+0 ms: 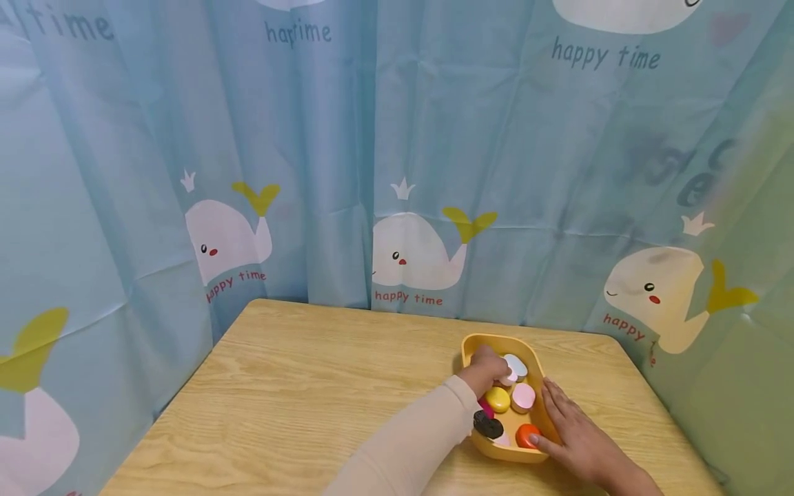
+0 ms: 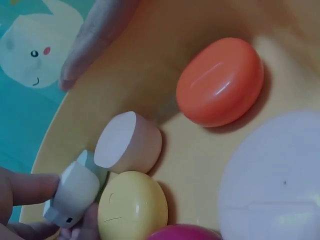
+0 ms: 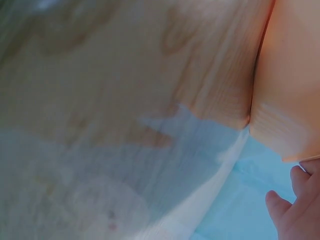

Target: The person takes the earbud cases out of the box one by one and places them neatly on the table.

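Observation:
A deep yellow tray (image 1: 496, 452) holds several small rounded pieces. My left hand (image 1: 488, 368) reaches inside its far part. Between thumb and fingers it pinches a small white piece with a dark mark (image 2: 77, 192); a pale green piece (image 2: 92, 162) shows just behind it. Close by are a pink round piece (image 2: 131, 142) and a smooth yellow one (image 2: 132, 207). My right hand (image 1: 579, 437) rests along the tray's right side with straight fingers, its thumb reaching across the rim near an orange piece (image 1: 528, 435). In the right wrist view, fingertips (image 3: 297, 182) show near the tray wall.
The tray stands on a wooden table (image 1: 310, 386), toward its right side. Inside also lie black pieces (image 1: 488, 424), a magenta piece (image 2: 185, 233) and a white piece (image 1: 516, 367). A blue whale-print curtain (image 1: 335, 172) hangs behind the table.

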`<state>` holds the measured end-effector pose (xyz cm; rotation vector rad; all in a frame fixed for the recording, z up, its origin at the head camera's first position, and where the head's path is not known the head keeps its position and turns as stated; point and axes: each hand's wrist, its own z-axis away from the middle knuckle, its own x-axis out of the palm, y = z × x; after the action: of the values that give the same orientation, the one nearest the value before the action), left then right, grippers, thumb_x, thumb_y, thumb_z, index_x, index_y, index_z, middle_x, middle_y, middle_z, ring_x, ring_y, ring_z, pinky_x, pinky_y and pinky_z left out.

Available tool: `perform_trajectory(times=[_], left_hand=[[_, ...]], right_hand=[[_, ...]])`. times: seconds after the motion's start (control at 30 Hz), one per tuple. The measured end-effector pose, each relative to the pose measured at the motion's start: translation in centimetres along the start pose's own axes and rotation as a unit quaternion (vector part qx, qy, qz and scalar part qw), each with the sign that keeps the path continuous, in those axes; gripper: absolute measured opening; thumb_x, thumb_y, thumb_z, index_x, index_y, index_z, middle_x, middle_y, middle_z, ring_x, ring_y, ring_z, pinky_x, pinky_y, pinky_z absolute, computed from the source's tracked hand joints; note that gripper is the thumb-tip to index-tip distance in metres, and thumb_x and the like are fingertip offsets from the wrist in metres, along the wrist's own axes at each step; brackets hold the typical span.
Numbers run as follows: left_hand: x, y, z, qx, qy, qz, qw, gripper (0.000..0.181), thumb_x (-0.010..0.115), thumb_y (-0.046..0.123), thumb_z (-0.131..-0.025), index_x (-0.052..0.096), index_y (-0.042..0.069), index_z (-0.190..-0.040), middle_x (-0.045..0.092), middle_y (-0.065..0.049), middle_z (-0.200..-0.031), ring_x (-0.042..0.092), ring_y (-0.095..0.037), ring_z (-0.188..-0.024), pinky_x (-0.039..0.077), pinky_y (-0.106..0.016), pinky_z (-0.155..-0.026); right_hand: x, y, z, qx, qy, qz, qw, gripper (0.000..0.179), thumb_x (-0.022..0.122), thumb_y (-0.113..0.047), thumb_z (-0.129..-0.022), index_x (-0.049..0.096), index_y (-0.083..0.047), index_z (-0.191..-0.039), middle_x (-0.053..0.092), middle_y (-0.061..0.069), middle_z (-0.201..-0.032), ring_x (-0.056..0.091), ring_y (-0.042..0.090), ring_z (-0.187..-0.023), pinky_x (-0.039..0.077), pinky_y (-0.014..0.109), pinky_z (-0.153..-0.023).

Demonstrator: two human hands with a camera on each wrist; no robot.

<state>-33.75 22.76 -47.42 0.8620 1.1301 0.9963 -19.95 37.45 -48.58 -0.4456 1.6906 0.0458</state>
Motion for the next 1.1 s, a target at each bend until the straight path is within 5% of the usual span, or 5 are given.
perform_trajectory(times=[0.07,0.3,0.5,0.67,1.1], left_hand=[[-0.2,0.1,0.2,-0.004,-0.004,0.046,0.9989,0.020,0.076,-0.010,-0.073,0.057,-0.006,-0.078,0.053,-0.009,-0.071,0.056,-0.021,-0.055,0.057,-0.032,-0.056],[-0.9,1.0,1.3,0.014,-0.042,0.086,0.9953,0.025,0.079,-0.002,-0.077,0.057,-0.008,-0.089,0.055,-0.011,-0.080,0.058,-0.025,-0.069,0.057,-0.039,-0.073],[-1.6,1.2,1.3,0.001,-0.096,0.164,0.9818,0.035,0.076,-0.005,-0.080,0.056,-0.010,-0.109,0.058,-0.012,-0.086,0.065,-0.026,-0.073,0.057,-0.043,-0.076],[-2.2,0.7,0.8,-0.002,-0.122,0.196,0.9730,0.026,0.074,-0.006,-0.081,0.057,-0.006,-0.100,0.059,-0.011,-0.084,0.062,-0.022,-0.076,0.058,-0.040,-0.077],[-4.4,0.8,0.8,0.009,-0.150,0.216,0.9647,0.015,0.075,-0.004,-0.082,0.062,-0.001,-0.088,0.063,-0.008,-0.082,0.063,-0.020,-0.074,0.058,-0.040,-0.074]], right_hand=[[0.0,-0.1,0.0,0.004,-0.005,-0.001,1.0000,0.085,0.059,-0.052,-0.092,0.034,0.008,-0.146,0.024,0.022,-0.155,0.025,0.043,-0.139,-0.012,0.003,-0.098],[-0.1,0.0,0.0,0.011,-0.011,-0.001,0.9999,0.085,0.059,-0.053,-0.092,0.033,0.008,-0.146,0.024,0.023,-0.155,0.025,0.043,-0.138,-0.013,0.002,-0.096],[0.0,-0.1,0.0,-0.007,0.008,0.009,0.9999,0.083,0.060,-0.051,-0.092,0.035,0.010,-0.144,0.026,0.025,-0.153,0.028,0.043,-0.137,-0.012,0.003,-0.098],[0.0,-0.2,0.0,-0.007,0.008,0.008,0.9999,0.084,0.060,-0.051,-0.092,0.036,0.010,-0.144,0.026,0.025,-0.153,0.028,0.044,-0.136,-0.012,0.002,-0.097],[-0.1,-0.1,-0.2,0.019,-0.018,-0.016,0.9995,0.086,0.058,-0.053,-0.092,0.032,0.008,-0.147,0.021,0.024,-0.156,0.023,0.045,-0.139,-0.013,0.002,-0.094]])
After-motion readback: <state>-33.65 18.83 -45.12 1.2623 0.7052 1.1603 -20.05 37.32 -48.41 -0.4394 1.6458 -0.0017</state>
